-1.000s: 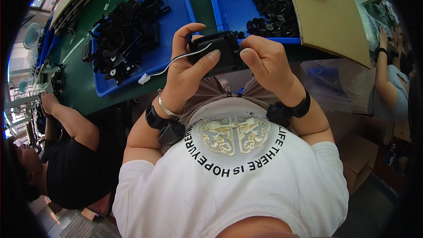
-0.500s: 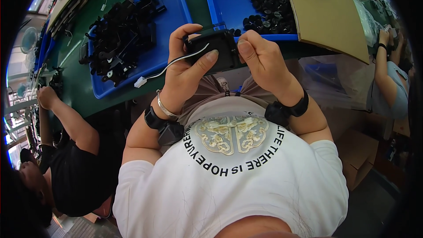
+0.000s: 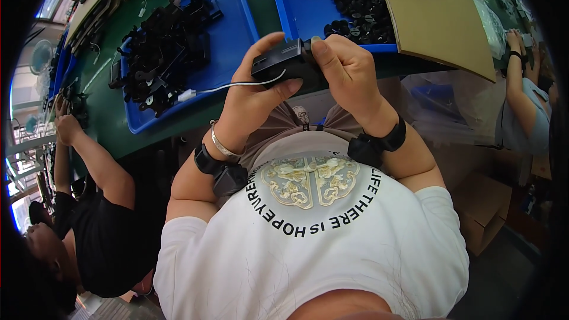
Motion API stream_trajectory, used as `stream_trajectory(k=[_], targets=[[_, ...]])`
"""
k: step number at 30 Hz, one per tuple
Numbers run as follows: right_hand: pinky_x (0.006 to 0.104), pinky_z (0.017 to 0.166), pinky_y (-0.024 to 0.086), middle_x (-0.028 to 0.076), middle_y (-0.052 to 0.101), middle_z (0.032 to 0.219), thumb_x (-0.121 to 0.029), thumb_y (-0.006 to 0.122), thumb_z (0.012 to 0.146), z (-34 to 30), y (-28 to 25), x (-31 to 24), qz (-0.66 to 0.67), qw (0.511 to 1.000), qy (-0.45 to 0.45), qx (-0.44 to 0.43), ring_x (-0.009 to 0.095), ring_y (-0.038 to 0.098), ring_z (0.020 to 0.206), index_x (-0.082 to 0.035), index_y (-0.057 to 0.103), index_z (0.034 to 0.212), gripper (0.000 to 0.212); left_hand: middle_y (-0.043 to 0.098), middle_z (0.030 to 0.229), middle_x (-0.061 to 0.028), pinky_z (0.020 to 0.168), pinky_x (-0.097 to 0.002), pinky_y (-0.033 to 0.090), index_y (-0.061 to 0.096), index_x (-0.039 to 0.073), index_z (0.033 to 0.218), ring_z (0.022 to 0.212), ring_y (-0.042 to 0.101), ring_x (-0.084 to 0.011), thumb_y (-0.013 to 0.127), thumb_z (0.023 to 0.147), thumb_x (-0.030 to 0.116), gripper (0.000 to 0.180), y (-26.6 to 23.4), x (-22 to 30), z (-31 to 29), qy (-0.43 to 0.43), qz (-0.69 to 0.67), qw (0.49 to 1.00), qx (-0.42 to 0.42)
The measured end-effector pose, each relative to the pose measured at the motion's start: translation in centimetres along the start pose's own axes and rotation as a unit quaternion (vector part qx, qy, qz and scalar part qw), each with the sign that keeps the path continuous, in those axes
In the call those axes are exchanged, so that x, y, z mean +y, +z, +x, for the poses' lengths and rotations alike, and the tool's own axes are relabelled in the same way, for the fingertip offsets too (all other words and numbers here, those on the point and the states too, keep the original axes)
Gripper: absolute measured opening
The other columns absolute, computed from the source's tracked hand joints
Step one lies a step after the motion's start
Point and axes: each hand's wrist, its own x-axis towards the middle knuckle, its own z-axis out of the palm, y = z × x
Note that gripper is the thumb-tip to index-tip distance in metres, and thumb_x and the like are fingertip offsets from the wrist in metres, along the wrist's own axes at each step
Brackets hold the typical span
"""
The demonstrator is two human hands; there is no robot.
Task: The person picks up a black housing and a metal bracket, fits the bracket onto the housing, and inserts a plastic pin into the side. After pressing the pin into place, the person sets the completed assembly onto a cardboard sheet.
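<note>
Between my hands, just off the table's near edge, is a black box-shaped plastic device [image 3: 278, 61]. A white cable [image 3: 240, 84] runs from it to the left and ends in a white connector [image 3: 186, 95]. My left hand [image 3: 252, 98] is closed round the left part of the device, index finger along the far side and thumb on the near side. At the device's right end my right hand [image 3: 349, 74] is closed, thumb pressed on the far right corner. Whether its curled fingers hold a separate small part is hidden.
On the green table [image 3: 106, 124], a blue tray [image 3: 228, 59] at the left holds many black plastic parts [image 3: 166, 47]. Another blue tray [image 3: 314, 12] holds small round black pieces [image 3: 361, 9], partly beneath a cardboard sheet [image 3: 438, 29]. Co-workers sit at both sides; a cardboard box [image 3: 483, 210] stands low right.
The device has been tilted, so a long side face now shows. My right thumb has moved up and left to its far corner. The connector has swung upward over the left tray's edge.
</note>
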Motion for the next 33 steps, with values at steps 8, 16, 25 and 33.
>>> stream_trajectory(k=[8, 16, 25, 33], targets=[[0.0232, 0.064, 0.039, 0.006, 0.054, 0.083, -0.037, 0.044, 0.094, -0.2, -1.2, -0.1, 0.085, 0.994, 0.041, -0.049, 0.012, 0.045, 0.069, 0.001, 0.059, 0.085, 0.042, 0.06, 0.1, -0.009, 0.076, -0.0338, 0.056, 0.046, 0.003, 0.11, 0.092, 0.06, -0.0188, 0.066, 0.076, -0.005, 0.039, 0.2, 0.3, -0.3, -0.096, -0.163, 0.982, 0.025], [0.0348, 0.1, 0.03, 0.02, 0.041, 0.133, -0.036, 0.045, 0.093, -0.5, -1.2, -2.6, -0.028, 0.986, -0.12, -0.113, 0.027, 0.039, 0.12, -0.001, 0.051, 0.122, 0.046, 0.06, 0.1, -0.0096, 0.075, -0.0355, 0.056, 0.044, 0.004, 0.104, 0.092, 0.061, -0.0193, 0.063, 0.079, -0.006, 0.034, -0.2, -0.7, 0.6, -0.007, -0.182, 0.978, 0.099], [0.0396, 0.105, 0.02, 0.021, 0.032, 0.14, -0.032, 0.047, 0.093, 0.0, -1.6, -3.5, -0.083, 0.977, -0.16, -0.118, 0.034, 0.026, 0.13, -0.001, 0.048, 0.126, 0.046, 0.06, 0.1, -0.0096, 0.075, -0.0345, 0.056, 0.043, 0.004, 0.102, 0.09, 0.061, -0.0186, 0.062, 0.081, -0.003, 0.03, -0.5, -0.6, 0.2, 0.033, -0.16, 0.98, 0.112], [0.0383, 0.106, 0.019, 0.019, 0.032, 0.141, -0.031, 0.046, 0.093, 1.2, -1.3, -2.1, -0.053, 0.988, -0.104, -0.099, 0.031, 0.026, 0.131, -0.001, 0.049, 0.126, 0.044, 0.06, 0.1, -0.0097, 0.074, -0.0337, 0.056, 0.043, 0.003, 0.106, 0.091, 0.061, -0.0195, 0.062, 0.081, -0.004, 0.033, -0.5, -0.6, 0.6, 0.008, -0.195, 0.971, 0.135]])
